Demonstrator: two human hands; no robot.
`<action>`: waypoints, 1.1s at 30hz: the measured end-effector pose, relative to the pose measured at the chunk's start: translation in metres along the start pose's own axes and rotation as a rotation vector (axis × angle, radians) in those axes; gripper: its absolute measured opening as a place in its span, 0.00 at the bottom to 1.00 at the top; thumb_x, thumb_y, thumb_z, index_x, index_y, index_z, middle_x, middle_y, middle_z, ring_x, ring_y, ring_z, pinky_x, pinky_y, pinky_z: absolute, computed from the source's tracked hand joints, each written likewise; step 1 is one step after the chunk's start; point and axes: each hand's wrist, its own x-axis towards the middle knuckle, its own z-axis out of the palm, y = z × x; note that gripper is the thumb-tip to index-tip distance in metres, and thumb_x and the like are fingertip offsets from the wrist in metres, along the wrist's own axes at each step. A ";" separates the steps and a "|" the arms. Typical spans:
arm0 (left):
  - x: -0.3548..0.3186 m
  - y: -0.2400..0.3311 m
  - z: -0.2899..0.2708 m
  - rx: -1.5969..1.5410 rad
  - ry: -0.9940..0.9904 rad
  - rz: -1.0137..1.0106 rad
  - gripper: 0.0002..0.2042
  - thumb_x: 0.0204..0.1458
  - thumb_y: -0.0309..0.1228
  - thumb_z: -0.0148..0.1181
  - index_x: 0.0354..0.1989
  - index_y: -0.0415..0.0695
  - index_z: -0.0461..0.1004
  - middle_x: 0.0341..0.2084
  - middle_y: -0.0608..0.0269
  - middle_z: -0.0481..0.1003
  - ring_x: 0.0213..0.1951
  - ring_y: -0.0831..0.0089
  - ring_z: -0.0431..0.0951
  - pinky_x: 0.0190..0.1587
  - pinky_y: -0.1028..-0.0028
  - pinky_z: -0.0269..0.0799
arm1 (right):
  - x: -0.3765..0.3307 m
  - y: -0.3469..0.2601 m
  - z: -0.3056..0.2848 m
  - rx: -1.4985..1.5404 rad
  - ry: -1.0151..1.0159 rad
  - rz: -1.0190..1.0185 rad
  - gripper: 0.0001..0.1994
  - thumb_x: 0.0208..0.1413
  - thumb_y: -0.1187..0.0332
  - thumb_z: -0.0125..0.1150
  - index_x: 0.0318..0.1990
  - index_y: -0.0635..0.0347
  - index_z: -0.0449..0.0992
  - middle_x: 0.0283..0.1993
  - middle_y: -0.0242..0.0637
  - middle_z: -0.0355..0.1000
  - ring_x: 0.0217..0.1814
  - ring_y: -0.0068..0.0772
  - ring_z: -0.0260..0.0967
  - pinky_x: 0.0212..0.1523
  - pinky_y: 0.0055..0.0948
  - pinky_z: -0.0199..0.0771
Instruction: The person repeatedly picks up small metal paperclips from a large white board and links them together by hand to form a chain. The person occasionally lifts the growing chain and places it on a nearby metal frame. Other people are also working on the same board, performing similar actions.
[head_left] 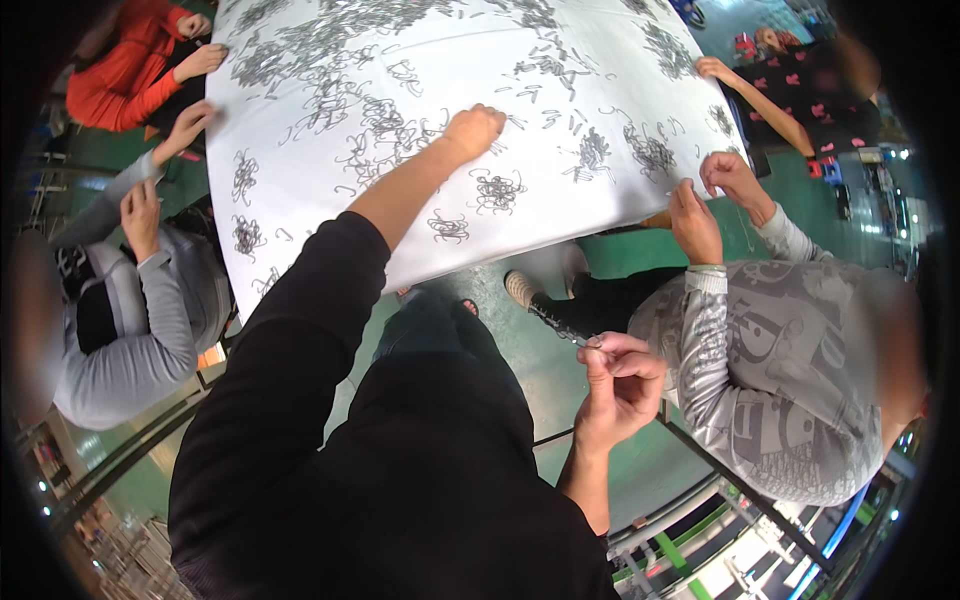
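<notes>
My left hand [475, 132] reaches out over the white-covered table [420, 255]. Its fingers are curled down to the surface beside a few small thin dark pieces [515, 122], and whether one is between the fingertips is hidden. Close to my body, off the table's near edge, my right hand [625, 385] is raised with thumb and fingers pinched together. From that pinch a thin dark strand [568, 333] sticks out toward the upper left. Near my left forearm lie small heaps of curved, dark hook-shaped pieces [497, 190].
A large spread of thin dark pieces [320, 45] covers the far part of the table. At the right, a person in a grey patterned top [780, 390] works with both hands near the table corner. Others sit left in grey [150, 330], far left in red [125, 85] and far right [800, 95].
</notes>
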 end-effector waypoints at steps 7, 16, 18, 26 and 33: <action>-0.020 0.020 0.019 -0.241 0.134 -0.423 0.08 0.54 0.30 0.57 0.41 0.46 0.76 0.42 0.58 0.75 0.49 0.61 0.72 0.51 0.64 0.71 | -0.029 0.025 -0.003 0.017 -0.099 0.070 0.13 0.50 0.86 0.62 0.32 0.61 0.64 0.38 0.45 0.71 0.36 0.29 0.71 0.36 0.24 0.76; -0.076 0.050 -0.002 -0.484 0.465 -0.407 0.09 0.54 0.28 0.56 0.42 0.43 0.76 0.40 0.51 0.76 0.43 0.57 0.75 0.47 0.65 0.72 | -0.042 0.053 0.007 -0.054 -0.350 -0.002 0.11 0.51 0.86 0.60 0.31 0.61 0.64 0.38 0.44 0.71 0.36 0.26 0.70 0.36 0.25 0.75; -0.115 0.063 -0.023 -0.743 0.420 -0.348 0.09 0.54 0.30 0.58 0.42 0.42 0.76 0.36 0.50 0.77 0.38 0.59 0.77 0.43 0.68 0.73 | -0.042 0.060 0.010 -0.079 -0.365 -0.020 0.11 0.52 0.85 0.59 0.31 0.61 0.63 0.38 0.43 0.71 0.36 0.25 0.69 0.35 0.24 0.75; -0.272 0.162 -0.087 -1.305 0.316 -0.368 0.07 0.54 0.27 0.62 0.38 0.36 0.75 0.30 0.67 0.77 0.32 0.85 0.74 0.35 0.80 0.72 | -0.043 0.073 0.027 -0.045 -0.292 -0.025 0.11 0.49 0.84 0.63 0.27 0.61 0.66 0.33 0.39 0.74 0.34 0.26 0.70 0.37 0.24 0.72; -0.294 0.180 -0.097 -1.277 0.505 -0.418 0.07 0.51 0.27 0.62 0.34 0.36 0.77 0.28 0.66 0.79 0.27 0.83 0.74 0.33 0.79 0.71 | -0.043 0.066 0.031 -0.041 -0.426 -0.106 0.11 0.51 0.85 0.61 0.29 0.61 0.65 0.36 0.40 0.73 0.37 0.23 0.69 0.40 0.22 0.72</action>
